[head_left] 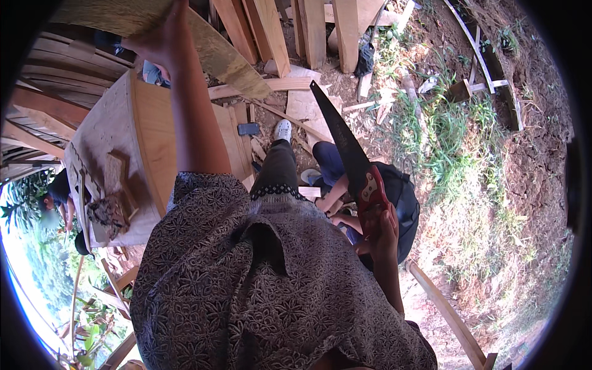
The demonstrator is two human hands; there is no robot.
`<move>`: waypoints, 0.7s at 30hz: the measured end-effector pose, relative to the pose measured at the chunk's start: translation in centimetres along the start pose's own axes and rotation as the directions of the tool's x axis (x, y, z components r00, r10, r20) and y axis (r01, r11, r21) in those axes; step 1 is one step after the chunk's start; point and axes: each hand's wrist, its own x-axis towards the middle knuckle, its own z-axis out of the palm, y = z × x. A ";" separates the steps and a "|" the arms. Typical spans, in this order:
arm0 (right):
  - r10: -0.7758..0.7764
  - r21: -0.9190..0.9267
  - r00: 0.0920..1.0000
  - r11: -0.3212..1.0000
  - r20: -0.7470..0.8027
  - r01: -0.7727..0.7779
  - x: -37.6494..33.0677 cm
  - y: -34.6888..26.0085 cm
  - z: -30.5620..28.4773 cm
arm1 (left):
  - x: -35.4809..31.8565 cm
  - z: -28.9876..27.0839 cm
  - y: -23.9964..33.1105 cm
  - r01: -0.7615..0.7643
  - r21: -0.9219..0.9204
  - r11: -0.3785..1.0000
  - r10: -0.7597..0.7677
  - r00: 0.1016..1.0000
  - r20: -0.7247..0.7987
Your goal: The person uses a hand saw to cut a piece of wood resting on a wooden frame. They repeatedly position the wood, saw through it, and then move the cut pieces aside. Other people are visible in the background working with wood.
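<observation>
A hand saw [342, 132] with a dark blade and a red handle is in my right hand [381, 233], its fingers wrapped round the grip. The blade points up and away, its narrow tip toward the far side. My left arm reaches far forward, and my left hand [161, 44] grips the edge of a wide wooden board [225, 58] at the upper left. That board slants from the upper left down toward the middle. Some of the left fingers are hidden behind the wood.
A crouching co-worker in dark clothes [404, 209] is close beside the saw. Another person [60, 191] stands at the far left, past a large curved plywood structure [151, 123] bearing wood blocks [116, 176]. Upright planks [311, 34] lean at the back. Grass [456, 160] covers the right.
</observation>
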 end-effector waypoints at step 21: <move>-0.348 -0.923 0.920 0.264 0.179 0.279 -19.1 3.5 -12.2 | -14.0 -57.0 31.9 -0.117 -0.443 0.889 0.136 0.991 0.012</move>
